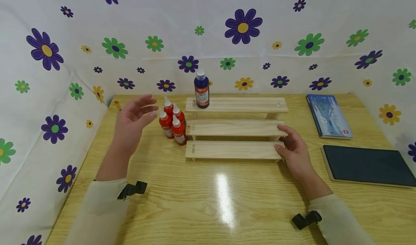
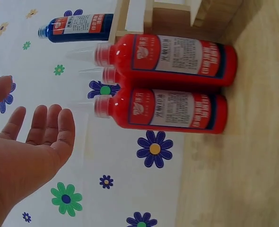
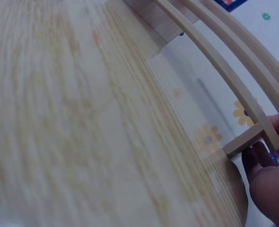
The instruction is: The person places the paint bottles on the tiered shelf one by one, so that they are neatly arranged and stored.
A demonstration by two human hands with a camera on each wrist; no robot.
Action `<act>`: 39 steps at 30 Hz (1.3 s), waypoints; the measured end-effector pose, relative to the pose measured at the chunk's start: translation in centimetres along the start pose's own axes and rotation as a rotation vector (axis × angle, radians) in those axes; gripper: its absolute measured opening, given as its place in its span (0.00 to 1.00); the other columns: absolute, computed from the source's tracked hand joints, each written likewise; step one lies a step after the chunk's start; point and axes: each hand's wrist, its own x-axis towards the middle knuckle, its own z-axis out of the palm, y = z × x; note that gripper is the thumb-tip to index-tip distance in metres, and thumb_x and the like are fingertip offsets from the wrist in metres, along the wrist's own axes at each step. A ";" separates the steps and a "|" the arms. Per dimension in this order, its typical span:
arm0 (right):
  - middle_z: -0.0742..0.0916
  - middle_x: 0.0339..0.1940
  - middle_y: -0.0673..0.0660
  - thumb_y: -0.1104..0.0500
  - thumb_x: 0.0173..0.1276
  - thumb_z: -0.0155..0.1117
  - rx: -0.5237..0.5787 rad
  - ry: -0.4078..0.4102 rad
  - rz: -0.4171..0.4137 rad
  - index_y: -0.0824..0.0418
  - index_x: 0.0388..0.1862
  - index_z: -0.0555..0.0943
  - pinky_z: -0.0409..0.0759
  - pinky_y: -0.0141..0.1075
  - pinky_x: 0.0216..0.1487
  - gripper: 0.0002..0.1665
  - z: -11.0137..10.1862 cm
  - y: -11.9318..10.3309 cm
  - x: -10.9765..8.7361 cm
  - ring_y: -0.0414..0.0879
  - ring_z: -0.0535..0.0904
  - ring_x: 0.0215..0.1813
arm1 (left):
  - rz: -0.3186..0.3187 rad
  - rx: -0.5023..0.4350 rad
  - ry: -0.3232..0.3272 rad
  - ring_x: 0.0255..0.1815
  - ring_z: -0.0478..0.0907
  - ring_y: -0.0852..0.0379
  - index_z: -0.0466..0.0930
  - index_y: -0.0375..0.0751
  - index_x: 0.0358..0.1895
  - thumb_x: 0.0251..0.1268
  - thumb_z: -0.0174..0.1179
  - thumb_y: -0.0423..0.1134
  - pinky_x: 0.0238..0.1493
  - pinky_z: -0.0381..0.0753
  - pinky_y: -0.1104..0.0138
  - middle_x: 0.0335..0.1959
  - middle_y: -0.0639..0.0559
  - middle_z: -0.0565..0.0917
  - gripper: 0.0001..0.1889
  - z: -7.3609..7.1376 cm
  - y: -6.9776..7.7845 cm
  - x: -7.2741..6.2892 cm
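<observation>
My left hand [image 1: 131,124] is raised beside a cluster of several red bottles [image 1: 178,131] with pointed white caps; its fingers are loosely bent and touch nothing. In the left wrist view these red bottles [image 2: 172,111] stand just past the fingertips. A three-tier wooden display rack [image 1: 234,151] stands to the right of the bottles. My right hand [image 1: 295,153] grips its right end, thumb on the lowest tier and fingers by the middle one. One dark blue bottle [image 1: 202,93] with a silvery cap stands upright on the top tier's left part.
A blue boxed item [image 1: 329,115] lies at the back right, and a dark flat board [image 1: 370,165] lies in front of it. A brush tip [image 1: 117,104] shows behind my left hand. Flower-printed cloth [image 1: 175,24] walls the table's back and sides.
</observation>
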 end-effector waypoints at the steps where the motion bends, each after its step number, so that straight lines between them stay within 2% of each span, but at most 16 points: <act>1: 0.78 0.61 0.53 0.78 0.71 0.56 0.001 -0.001 0.000 0.60 0.73 0.69 0.81 0.31 0.48 0.34 0.0 0.0 0.0 0.48 0.74 0.60 | -0.005 0.004 0.005 0.60 0.74 0.45 0.75 0.42 0.65 0.72 0.59 0.31 0.57 0.77 0.69 0.60 0.42 0.76 0.20 0.0 -0.2 -0.4; 9: 0.77 0.62 0.54 0.77 0.71 0.56 0.001 0.002 -0.003 0.60 0.73 0.69 0.80 0.30 0.49 0.34 0.1 0.0 0.0 0.48 0.74 0.60 | -0.066 -0.014 0.020 0.60 0.74 0.43 0.75 0.38 0.65 0.72 0.59 0.30 0.55 0.78 0.70 0.60 0.38 0.75 0.20 0.4 -2.0 -2.5; 15: 0.77 0.62 0.56 0.77 0.71 0.56 -0.006 0.004 -0.012 0.61 0.73 0.69 0.80 0.30 0.49 0.33 0.1 0.0 -0.1 0.48 0.74 0.60 | -0.134 0.001 0.002 0.59 0.73 0.42 0.73 0.32 0.65 0.72 0.59 0.29 0.54 0.78 0.70 0.61 0.38 0.75 0.20 1.5 -3.3 -3.4; 21: 0.77 0.61 0.54 0.77 0.71 0.56 -0.004 0.000 -0.013 0.61 0.73 0.69 0.81 0.31 0.49 0.33 0.1 -0.1 -0.1 0.48 0.74 0.60 | -0.176 0.011 -0.015 0.59 0.73 0.43 0.74 0.33 0.66 0.72 0.59 0.28 0.53 0.79 0.69 0.60 0.39 0.76 0.21 2.5 -3.9 -3.7; 31: 0.77 0.61 0.54 0.77 0.71 0.56 -0.008 -0.003 -0.005 0.60 0.73 0.68 0.80 0.31 0.49 0.34 0.1 -0.1 -0.1 0.47 0.74 0.60 | -0.190 0.098 -0.045 0.55 0.73 0.49 0.75 0.39 0.67 0.71 0.60 0.30 0.53 0.77 0.68 0.54 0.42 0.76 0.22 3.3 -4.8 -3.8; 39: 0.78 0.61 0.53 0.77 0.71 0.56 -0.010 0.001 -0.001 0.60 0.73 0.68 0.81 0.30 0.49 0.34 0.1 -0.1 -0.1 0.47 0.74 0.60 | -0.189 0.099 -0.045 0.54 0.73 0.49 0.76 0.35 0.64 0.71 0.60 0.29 0.53 0.76 0.68 0.54 0.41 0.74 0.20 3.8 -4.9 -4.1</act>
